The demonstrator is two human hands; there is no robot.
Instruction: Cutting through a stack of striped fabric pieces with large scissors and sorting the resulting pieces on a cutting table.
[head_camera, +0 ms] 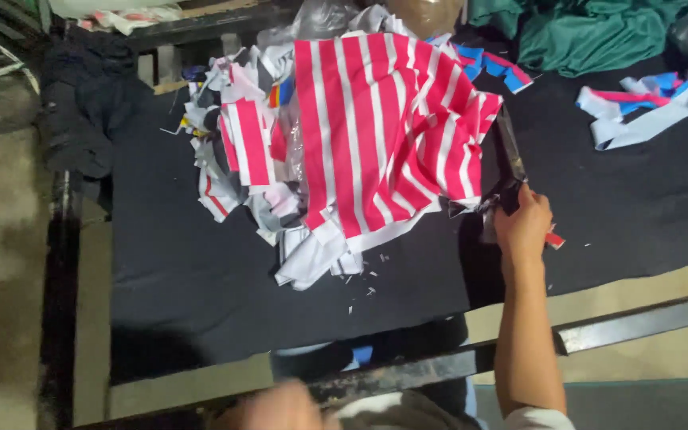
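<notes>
Red-and-white striped fabric (384, 127) lies heaped on the black table cover (201, 271), on top of a pile of offcuts (232, 159). Right hand (521, 227) has fingers curled tight round scissors (510, 155) at the fabric's right edge (blades pointing away). Left hand (276, 408) is blurred at frame bottom, finger state can't tell. Green cloth (591, 32) sits at the far side.

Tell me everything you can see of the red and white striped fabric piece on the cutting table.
The red and white striped fabric is a soft, knit-looking cloth with broad stripes and a white band along its lower edge. It lies rumpled on a heap of fabric scraps on the black table covering. The scissors in the right hand meet its right edge. The left hand is blurred, away from it.
</notes>
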